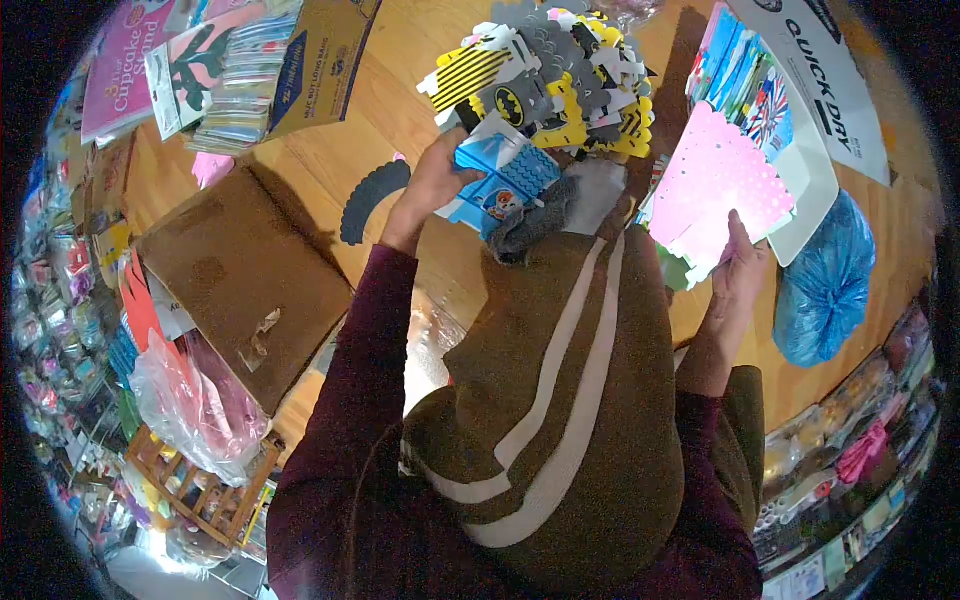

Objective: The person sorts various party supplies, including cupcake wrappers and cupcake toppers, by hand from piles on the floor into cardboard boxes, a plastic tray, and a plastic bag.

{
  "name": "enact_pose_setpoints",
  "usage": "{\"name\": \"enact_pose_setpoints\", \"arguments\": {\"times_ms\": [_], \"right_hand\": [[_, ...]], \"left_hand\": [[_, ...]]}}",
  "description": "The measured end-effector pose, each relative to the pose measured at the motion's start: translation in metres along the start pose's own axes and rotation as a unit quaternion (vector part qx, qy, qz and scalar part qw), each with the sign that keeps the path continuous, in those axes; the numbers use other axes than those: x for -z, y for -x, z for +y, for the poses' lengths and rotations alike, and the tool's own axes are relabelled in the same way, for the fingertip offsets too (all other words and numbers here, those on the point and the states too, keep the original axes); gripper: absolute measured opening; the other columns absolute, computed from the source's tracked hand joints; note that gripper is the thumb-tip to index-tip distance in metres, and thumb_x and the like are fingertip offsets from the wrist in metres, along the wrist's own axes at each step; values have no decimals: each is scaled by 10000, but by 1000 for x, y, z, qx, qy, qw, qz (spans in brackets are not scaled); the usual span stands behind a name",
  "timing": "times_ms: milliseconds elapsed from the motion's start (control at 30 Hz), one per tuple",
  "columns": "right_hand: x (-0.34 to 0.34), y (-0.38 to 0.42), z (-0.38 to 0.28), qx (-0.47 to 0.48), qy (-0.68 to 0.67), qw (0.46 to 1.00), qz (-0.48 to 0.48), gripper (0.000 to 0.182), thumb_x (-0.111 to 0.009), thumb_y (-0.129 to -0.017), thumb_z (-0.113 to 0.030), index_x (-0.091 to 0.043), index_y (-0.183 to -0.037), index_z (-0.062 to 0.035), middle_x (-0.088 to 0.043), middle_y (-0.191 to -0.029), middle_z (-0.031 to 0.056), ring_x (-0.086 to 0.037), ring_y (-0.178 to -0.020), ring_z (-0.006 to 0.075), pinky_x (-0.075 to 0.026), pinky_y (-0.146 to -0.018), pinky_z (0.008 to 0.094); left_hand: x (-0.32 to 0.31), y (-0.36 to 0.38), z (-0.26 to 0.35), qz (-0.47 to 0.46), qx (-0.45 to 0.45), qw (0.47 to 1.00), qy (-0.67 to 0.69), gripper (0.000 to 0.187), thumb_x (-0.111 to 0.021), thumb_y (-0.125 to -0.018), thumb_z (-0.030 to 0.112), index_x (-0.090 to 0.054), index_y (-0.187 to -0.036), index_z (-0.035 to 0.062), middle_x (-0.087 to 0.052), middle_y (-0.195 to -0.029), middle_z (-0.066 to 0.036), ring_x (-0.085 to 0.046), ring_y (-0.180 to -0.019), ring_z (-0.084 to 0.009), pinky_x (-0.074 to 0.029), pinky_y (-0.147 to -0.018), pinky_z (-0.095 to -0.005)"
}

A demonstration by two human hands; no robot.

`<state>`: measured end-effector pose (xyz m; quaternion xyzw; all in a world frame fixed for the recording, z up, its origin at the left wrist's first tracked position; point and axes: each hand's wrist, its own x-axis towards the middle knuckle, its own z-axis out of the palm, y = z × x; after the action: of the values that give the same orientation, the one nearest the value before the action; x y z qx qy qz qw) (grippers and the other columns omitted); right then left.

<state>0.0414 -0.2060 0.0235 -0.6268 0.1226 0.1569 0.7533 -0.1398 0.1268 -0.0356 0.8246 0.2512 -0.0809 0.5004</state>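
My left hand point(440, 180) is closed on blue printed card pieces point(510, 180), which it holds just below a pile of black, grey, yellow and white batman cutouts point(545, 85). On the right, my right hand point(738, 265) grips pink dotted card pieces point(715, 180) with scalloped edges. Behind the pink cards lie blue and multicoloured cards point(745, 85) in a white tray point(815, 180). A dark scalloped strip point(375, 202) lies on the wooden floor, left of my left hand.
At the left is a brown cardboard box point(245, 280) beside red pieces in clear plastic point(195, 410). A carton of packets point(245, 85) stands at the upper left. A blue plastic bag point(828, 285) sits at the right, with packaged goods around the edges.
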Motion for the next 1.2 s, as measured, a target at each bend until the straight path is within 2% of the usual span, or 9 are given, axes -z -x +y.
{"name": "enact_pose_setpoints", "arguments": {"times_ms": [100, 200, 333, 733, 800, 833, 933, 1133, 1200], "right_hand": [[6, -1, 1, -3, 5, 1000, -1, 423, -565, -750, 46, -408, -1142, 22, -521, -1075, 112, -527, -965, 191, -438, -830, 292], [5, 1, -1, -5, 15, 1000, 12, 458, -563, -743, 63, -399, -1171, 37, -520, -1076, 130, -532, -940, 184, -431, -818, 270], [-4, 2, 1, 2, 2, 1000, 12, 423, -572, -741, 56, -427, -1137, 43, -533, -1055, 123, -541, -913, 173, -438, -794, 263], [16, -3, 4, 19, 19, 999, 20, 374, -572, -745, 41, -450, -1098, 49, -545, -1030, 119, -550, -886, 168, -450, -748, 270], [27, -7, 5, -12, 4, 1000, 17, 380, -564, -755, 31, -441, -1113, 45, -536, -1044, 127, -544, -900, 176, -448, -761, 286], [35, -10, 5, -18, 34, 999, 12, 411, -549, -780, 2, -401, -1163, 26, -519, -1094, 133, -525, -984, 212, -442, -839, 342], [29, -8, -1, -34, -52, 997, 47, 377, -518, -798, -28, -413, -1151, 50, -504, -1108, 143, -519, -973, 206, -432, -822, 296], [40, 9, -25, 103, 43, 993, -29, 373, -445, -868, -134, -391, -1190, 46, -454, -1188, 146, -441, -1097, 242, -317, -964, 394], [99, -12, -27, -17, -385, 918, -96, 379, -459, -859, -156, -406, -1183, 34, -448, -1207, 145, -429, -1105, 268, -302, -969, 433]], "left_hand": [[19, 6, 7, 113, -90, 986, -82, 534, -693, -633, 39, -419, -1090, 68, -583, -868, -123, -570, -813, -234, -441, -716, -321], [59, 30, 36, 163, -6, 986, 41, 477, -677, -652, 35, -456, -1075, 40, -591, -904, -154, -589, -796, -265, -454, -686, -320], [101, 65, 75, 255, -10, 956, -148, 306, -633, -673, 16, -537, -963, 2, -586, -858, -178, -592, -779, -293, -455, -661, -324], [62, 42, -1, 178, 127, 943, -250, 177, -581, -709, -8, -574, -881, 35, -601, -782, -172, -587, -715, -328, -457, -625, -379], [80, 40, 0, 218, 44, 975, 6, 162, -609, -723, 5, -584, -883, -14, -631, -746, -118, -601, -671, -198, -467, -618, -306], [84, 44, 12, 235, 130, 939, 216, 154, -627, -733, 26, -580, -862, -44, -625, -761, -62, -567, -673, -111, -466, -606, -264], [90, 42, 27, 233, 119, 845, 466, 238, -595, -757, 10, -536, -987, -9, -606, -919, -88, -596, -741, -151, -496, -674, -289], [58, 12, 29, 180, 68, 796, 573, 374, -578, -780, 59, -451, -1128, 11, -545, -1071, -112, -548, -942, -227, -446, -836, -365], [43, 1, 46, 123, 63, 807, 574, 404, -565, -785, 64, -419, -1157, 8, -514, -1117, -107, -545, -947, -247, -439, -854, -380]]}}
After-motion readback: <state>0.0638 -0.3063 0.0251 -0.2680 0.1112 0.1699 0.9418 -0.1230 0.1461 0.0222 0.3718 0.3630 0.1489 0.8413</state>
